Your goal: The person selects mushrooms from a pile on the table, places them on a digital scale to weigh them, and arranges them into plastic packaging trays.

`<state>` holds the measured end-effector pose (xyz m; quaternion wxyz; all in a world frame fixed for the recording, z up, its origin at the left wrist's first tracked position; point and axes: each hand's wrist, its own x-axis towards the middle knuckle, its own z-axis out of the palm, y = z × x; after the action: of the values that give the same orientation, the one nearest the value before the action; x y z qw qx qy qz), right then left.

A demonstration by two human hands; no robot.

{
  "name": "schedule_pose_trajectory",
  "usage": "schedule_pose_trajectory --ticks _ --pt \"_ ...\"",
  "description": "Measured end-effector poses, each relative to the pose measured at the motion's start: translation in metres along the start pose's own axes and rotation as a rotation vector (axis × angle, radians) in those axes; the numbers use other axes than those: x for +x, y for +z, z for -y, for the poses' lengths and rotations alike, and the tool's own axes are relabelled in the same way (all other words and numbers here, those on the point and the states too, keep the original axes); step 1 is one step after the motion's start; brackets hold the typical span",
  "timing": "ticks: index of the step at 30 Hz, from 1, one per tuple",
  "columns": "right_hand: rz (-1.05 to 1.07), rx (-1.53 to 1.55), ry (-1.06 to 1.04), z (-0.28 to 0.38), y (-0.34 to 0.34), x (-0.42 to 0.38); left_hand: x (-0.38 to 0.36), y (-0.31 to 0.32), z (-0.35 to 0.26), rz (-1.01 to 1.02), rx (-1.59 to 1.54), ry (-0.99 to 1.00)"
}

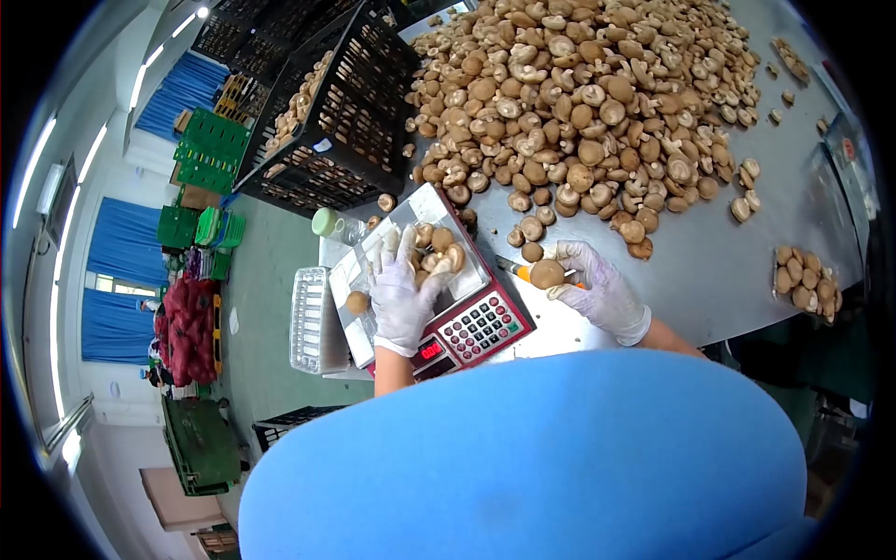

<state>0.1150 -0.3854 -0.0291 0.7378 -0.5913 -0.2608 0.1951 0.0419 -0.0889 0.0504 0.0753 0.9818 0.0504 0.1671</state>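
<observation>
My left hand (399, 294), in a whitish glove, rests with fingers outstretched against several brown mushrooms (441, 241) in a clear tray on the red and white digital scale (481, 327). Another mushroom (357, 301) lies at the left of that hand. My right hand (602, 294), gloved too, pinches a round-capped mushroom (547, 273) between thumb and fingers. An orange-handled knife (523, 273) passes behind this mushroom, with orange showing again by the fingers; whether the hand also grips it is hidden. A loose mushroom (532, 252) lies just beyond the blade.
A large mushroom heap (579, 103) covers the far side of the metal table (691, 280). Black crate (345, 121) at far left holds more mushrooms. Clear trays (313, 322) are stacked left of the scale, near a green-lidded jar (327, 224). A filled mushroom pack (805, 283) sits right.
</observation>
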Motion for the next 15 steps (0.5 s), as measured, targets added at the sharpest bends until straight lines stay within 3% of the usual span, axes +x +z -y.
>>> schedule_pose_trajectory --ticks 1,2,6,10,13,14,15 --pt "0.007 0.056 0.022 0.001 -0.001 0.000 0.004 0.001 0.003 0.077 -0.059 -0.052" --pt "0.001 0.058 0.020 0.006 -0.003 0.000 0.002 0.002 0.003 -0.040 -0.055 -0.016" --pt "0.043 0.356 0.195 0.015 -0.017 -0.004 0.001 0.021 0.026 -0.044 -0.315 -0.116" --pt "0.075 0.549 0.261 0.018 -0.027 -0.010 0.006 0.006 0.001 -0.019 -0.552 -0.270" --pt "0.080 0.690 0.304 0.011 -0.034 -0.011 0.008 0.012 0.011 -0.050 -0.352 -0.119" --pt "0.030 0.707 0.305 0.014 -0.033 -0.012 0.003 0.003 0.008 -0.071 -0.058 -0.009" --pt "-0.020 0.724 0.306 0.016 -0.034 -0.014 0.002 0.002 0.009 -0.069 -0.061 -0.003"
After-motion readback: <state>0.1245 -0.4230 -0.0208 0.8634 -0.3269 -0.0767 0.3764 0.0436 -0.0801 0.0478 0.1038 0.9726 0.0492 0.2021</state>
